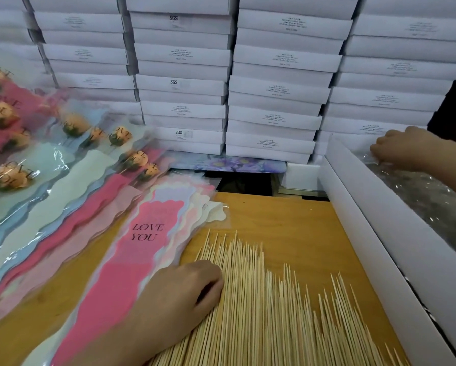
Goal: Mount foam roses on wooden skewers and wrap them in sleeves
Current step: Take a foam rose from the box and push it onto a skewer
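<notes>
A broad pile of pointed wooden skewers (269, 307) lies on the wooden table (287, 220). My left hand (184, 291) rests on the pile's left edge with its fingers curled down onto the skewers. Left of it lies a fanned stack of empty sleeves (145, 247), the top one pink and printed LOVE YOU. My right hand (403, 149) reaches into an open white box (374, 212) at the right, fingers down on crinkled clear plastic (419, 191); what lies under the plastic is hidden. Several finished wrapped roses (37, 159) lie at the left.
Stacks of flat white boxes (248, 75) form a wall along the back. A floral-print pad (229, 163) sits at their base. A dark gap opens behind the table's far edge. A dark sleeve shows at the right edge.
</notes>
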### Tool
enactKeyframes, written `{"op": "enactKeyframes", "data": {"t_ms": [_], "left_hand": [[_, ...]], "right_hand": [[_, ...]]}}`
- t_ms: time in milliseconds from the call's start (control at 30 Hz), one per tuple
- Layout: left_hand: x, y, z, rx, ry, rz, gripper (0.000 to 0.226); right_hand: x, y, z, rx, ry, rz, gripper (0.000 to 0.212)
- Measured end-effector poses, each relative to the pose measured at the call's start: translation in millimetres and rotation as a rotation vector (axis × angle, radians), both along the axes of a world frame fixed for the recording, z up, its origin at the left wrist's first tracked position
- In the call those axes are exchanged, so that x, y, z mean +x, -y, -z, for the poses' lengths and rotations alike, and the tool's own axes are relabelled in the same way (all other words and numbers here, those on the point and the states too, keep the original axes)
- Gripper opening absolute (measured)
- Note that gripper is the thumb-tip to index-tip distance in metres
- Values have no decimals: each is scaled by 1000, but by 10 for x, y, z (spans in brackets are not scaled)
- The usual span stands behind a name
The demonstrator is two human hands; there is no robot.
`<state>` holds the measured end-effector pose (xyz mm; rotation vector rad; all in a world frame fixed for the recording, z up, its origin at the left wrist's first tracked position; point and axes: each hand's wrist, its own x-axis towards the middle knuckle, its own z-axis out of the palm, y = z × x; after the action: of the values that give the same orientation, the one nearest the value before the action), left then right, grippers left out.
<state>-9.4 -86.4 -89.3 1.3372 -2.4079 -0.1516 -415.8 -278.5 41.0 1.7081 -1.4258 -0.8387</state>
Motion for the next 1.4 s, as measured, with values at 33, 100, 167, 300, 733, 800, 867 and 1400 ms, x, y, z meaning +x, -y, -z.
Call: {"op": "enactKeyframes", "data": {"t_ms": [33,100,167,300,733,800,867,1400], "left_hand": [[-1,3,-4,3,-1,1,26],[-6,2,-9,10,1,1,26],[-6,-3,-13,9,5,1,26],[-10,-10,-23,9,9,-9,28],[-14,-1,-8,-7,24,-18,29],[-9,1,-6,-8,22,-16,29],[-7,1,-1,-8,17,-16,29],[6,10,23,-31,13,-4,30]], "right_hand": [[-15,-2,7,-14,3,-3,24],[-49,-5,38,-50,5,-14,25],[-88,15,89,-91,-27,-43,27],[-87,21,161,-136,-24,6,33],[-21,82,202,-206,55,83,36],[-22,96,206,-217,92,97,38],[-26,100,214,-235,130,102,39],[-77,72,236,-352,127,115,34]]}}
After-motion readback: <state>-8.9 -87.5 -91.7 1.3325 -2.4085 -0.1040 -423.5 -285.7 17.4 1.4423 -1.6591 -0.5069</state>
